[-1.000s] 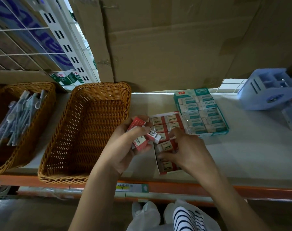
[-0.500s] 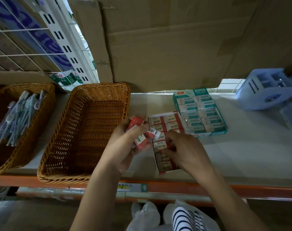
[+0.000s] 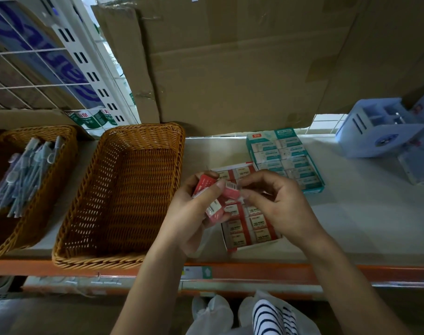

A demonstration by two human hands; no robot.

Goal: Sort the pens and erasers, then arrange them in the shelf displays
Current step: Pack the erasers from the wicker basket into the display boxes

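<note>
My left hand [image 3: 194, 211] grips a small stack of red-wrapped erasers [image 3: 212, 197] above the shelf, just right of an empty wicker basket [image 3: 123, 189]. My right hand [image 3: 276, 201] has its fingertips at the topmost eraser of that stack, pinching its end. Below my hands lies an open red-and-white box of 2B erasers [image 3: 249, 226], with several still inside in rows. Behind it sits a teal box of white erasers [image 3: 283, 155]. A second wicker basket [image 3: 24, 180] at the left holds several grey-blue pens [image 3: 24, 175].
The white shelf [image 3: 363, 213] has an orange front edge [image 3: 254, 272]. A pale blue plastic organiser [image 3: 375, 131] stands at the far right. Large cardboard boxes [image 3: 242, 61] form the back wall. A white slotted upright and wire grid rise at the back left.
My right hand lifted out of the red eraser box and moved up to the stack in my left hand, bringing an eraser to it. My left hand stayed in place.
</note>
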